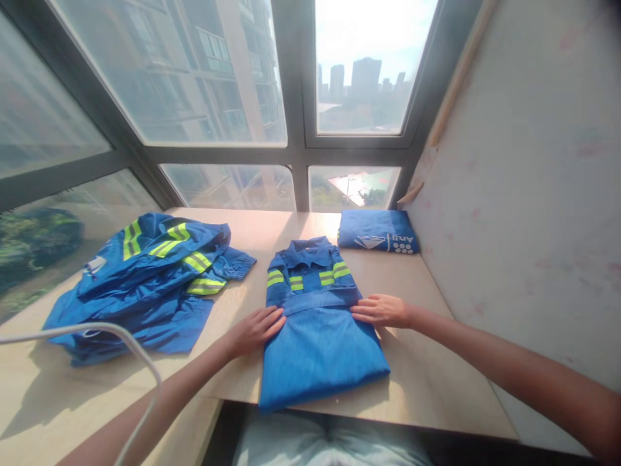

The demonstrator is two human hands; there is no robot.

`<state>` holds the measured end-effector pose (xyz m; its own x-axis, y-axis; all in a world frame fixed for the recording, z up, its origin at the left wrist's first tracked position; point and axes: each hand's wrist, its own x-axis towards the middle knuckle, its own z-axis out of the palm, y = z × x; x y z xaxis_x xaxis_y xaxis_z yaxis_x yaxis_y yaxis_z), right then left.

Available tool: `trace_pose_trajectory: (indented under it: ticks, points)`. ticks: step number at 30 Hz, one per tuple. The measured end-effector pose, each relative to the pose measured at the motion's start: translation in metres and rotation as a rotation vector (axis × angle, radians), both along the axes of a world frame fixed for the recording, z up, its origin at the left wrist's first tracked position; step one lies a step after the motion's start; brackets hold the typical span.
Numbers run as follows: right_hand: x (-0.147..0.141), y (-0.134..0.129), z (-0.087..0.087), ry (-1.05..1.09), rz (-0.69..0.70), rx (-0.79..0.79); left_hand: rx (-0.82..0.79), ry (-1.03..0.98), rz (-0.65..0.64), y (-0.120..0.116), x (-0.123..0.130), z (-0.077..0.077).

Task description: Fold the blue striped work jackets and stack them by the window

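Three blue cloth garments are laid on one pale wooden surface (427, 388): in the middle, one partly folded blue collared garment (320, 349) with yellow-and-grey bands; at nine to ten o'clock from it, one crumpled blue banded garment (140, 291); at one o'clock, one flat folded blue bundle with white print (373, 226). Four banded patches are counted on the collared garment. Its long axis is set nearly along twelve to six o'clock; the collar (308, 255) is pointed at twelve, toward the grey-framed window (298, 155), and the smooth fold is placed at six, by the surface's near edge. Its sides are touched by two bare hands: the left hand (259, 330) at nine, the right hand (383, 312) at three. The fingers (272, 316) of each are held close together; whether cloth is pinched beneath cannot be told. The left forearm (194, 377) is crossed in view by one curved white cable (126, 336) at eight.
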<state>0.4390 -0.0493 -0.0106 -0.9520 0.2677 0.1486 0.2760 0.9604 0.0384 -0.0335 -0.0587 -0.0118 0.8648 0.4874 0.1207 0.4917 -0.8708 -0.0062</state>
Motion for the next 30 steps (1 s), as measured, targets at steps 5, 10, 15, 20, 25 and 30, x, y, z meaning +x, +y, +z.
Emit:
trace_pose_trajectory:
  ticks: [5,10,15,20,25,30]
  points:
    - [-0.006,0.006,-0.004,0.026,-0.022,0.108,0.010,-0.002,0.020,0.007,-0.002,-0.004]
    - [-0.003,-0.003,-0.024,0.176,-0.098,0.090,-0.031,-0.020,0.044,0.001,-0.003,-0.003]
    - [-0.007,-0.022,-0.017,0.318,-0.216,-0.050,-0.260,-0.229,0.134,-0.012,-0.002,0.005]
    - [-0.017,-0.030,0.001,0.596,-0.399,-0.340,-0.637,-0.618,0.585,-0.016,0.003,0.004]
    - [-0.038,0.000,0.005,0.858,-0.960,-0.679,-0.667,-0.765,0.868,0.012,0.031,0.010]
    - [-0.062,0.031,0.002,1.001,-1.199,-0.871,-0.736,-0.905,1.118,0.036,0.065,0.011]
